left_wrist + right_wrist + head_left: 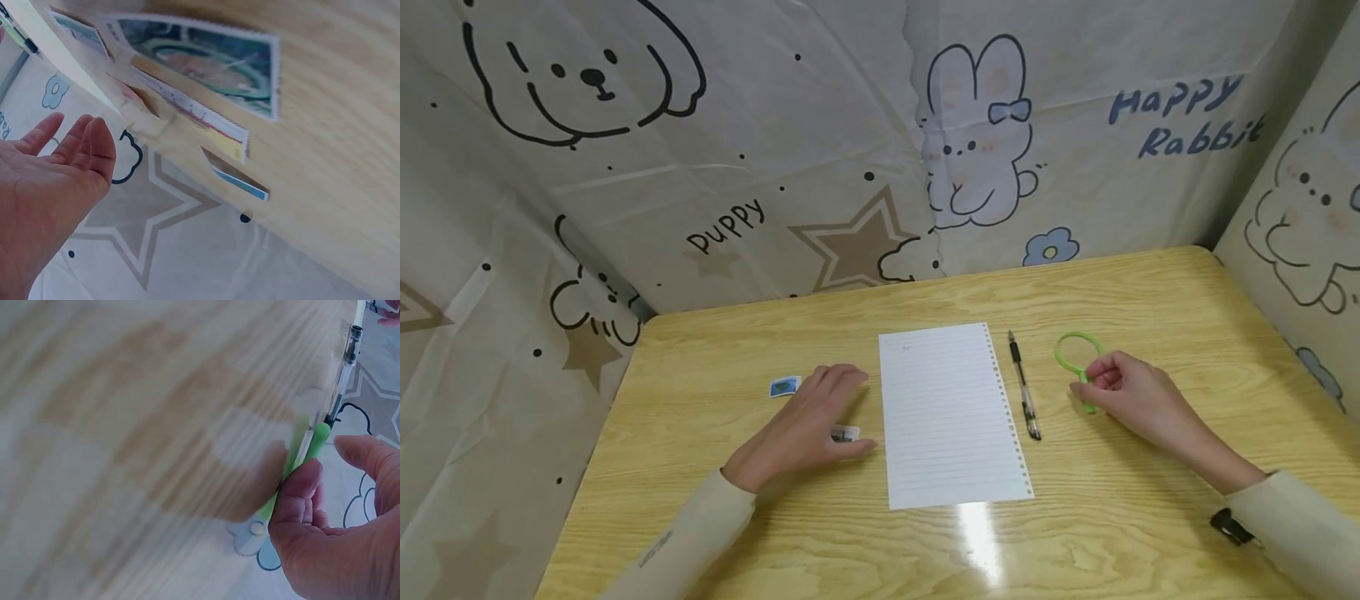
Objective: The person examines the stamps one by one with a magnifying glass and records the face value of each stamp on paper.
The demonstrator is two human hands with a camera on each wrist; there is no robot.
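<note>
Pinching or just hovering? We can't quite tell: our right hand (1133, 392) is at the green magnifying glass (1077, 371), right of the pen (1023, 385); our left hand (811, 417), relaxed, arches by postage stamps (200, 62).

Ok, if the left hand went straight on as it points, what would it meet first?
Likely the lined paper; the left hand may pass above it, as its height is unclear.

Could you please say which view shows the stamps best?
The left wrist view, because several stamps appear close up. The head view shows two small ones by the left hand; the right wrist, none.
</note>
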